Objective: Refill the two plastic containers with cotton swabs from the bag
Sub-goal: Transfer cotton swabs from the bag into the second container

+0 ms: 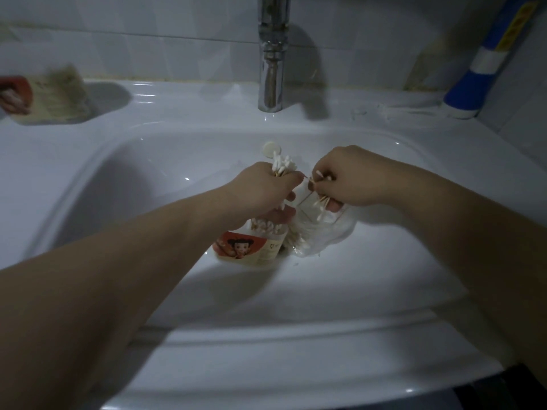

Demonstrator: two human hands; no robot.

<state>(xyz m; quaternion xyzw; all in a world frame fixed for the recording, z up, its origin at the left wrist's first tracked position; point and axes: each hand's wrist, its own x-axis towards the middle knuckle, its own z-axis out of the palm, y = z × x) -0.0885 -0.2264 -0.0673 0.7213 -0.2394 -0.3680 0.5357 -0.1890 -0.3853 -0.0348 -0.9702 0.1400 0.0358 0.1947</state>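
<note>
Swab bundle (282, 166) clenched in left hand (263, 187), tips up; few swabs (321, 199) pinched by right hand (346, 179); labelled container (251, 250) seen just below left hand, clear bag (322, 232) below right; swabs judged featherlight, thin-stemmed, easily scattered; best gripped mid-stem, bunched; bag judged limp.

We lose the mouth of the container (254, 247) under the left hand (260, 187), which grips a swab bundle (283, 166). We can't tell if that hand also holds the container, and the label text is too small to read. The clear bag (325, 229) smears into the basin, its opening hidden under the right hand (346, 179). The loose swabs (322, 200) pinched there are too blurred to count. The second container (50, 96) on the ledge is motion-blurred and cut by the left edge. The faucet (272, 54) and blue bottle (479, 69) are cut by the top edge, and the bottle's print is unreadable. We can't identify the white disc (271, 150).
</note>
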